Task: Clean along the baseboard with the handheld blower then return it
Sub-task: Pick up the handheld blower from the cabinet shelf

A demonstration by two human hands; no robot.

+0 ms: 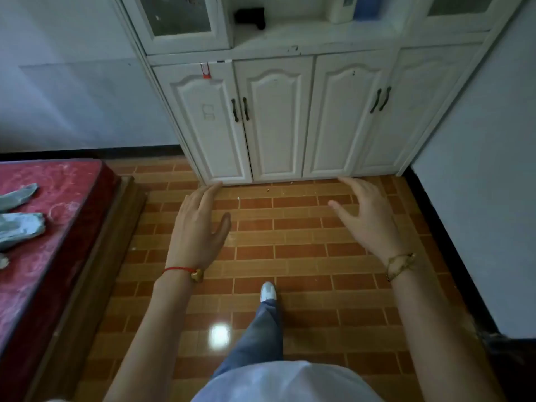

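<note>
A black handheld blower (251,17) lies on the open shelf of the white cabinet (275,117), far above both hands. My left hand (198,224) and my right hand (368,216) are held out in front of me over the tiled floor, fingers straight and relaxed, holding nothing. A black baseboard (452,250) runs along the foot of the right wall, and another black baseboard (87,152) runs under the left wall. Small crumbs (268,190) lie on the floor by the cabinet's foot.
A bed with a red cover (43,227) and grey cloths (17,227) fills the left side. White and blue containers (352,7) stand on the shelf's right. My leg and white shoe (268,291) step forward on the brick-pattern tiles.
</note>
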